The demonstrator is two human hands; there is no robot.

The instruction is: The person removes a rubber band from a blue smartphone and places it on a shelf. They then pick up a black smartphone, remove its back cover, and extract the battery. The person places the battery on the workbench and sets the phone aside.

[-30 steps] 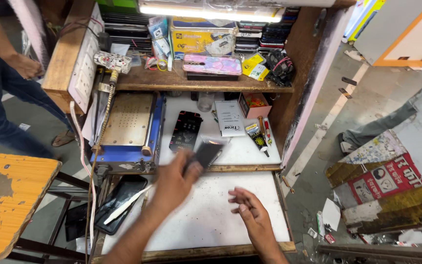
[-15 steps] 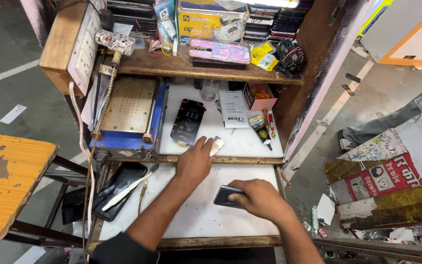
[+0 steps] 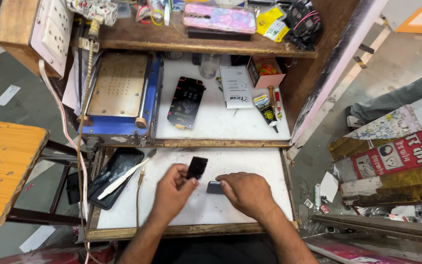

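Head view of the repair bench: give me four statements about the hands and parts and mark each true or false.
1. The left hand holds up a small black part. True.
2. The right hand rests flat on the blue machine. False: it presses a small dark piece on the white worktop.
3. A dark phone lies left of the hands. True.
4. The pink phone case lies on the worktop. False: it sits on the upper wooden shelf.

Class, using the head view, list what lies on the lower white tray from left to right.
Black phone with a white tool on it → left hand holding a small black piece → grey part → right hand.
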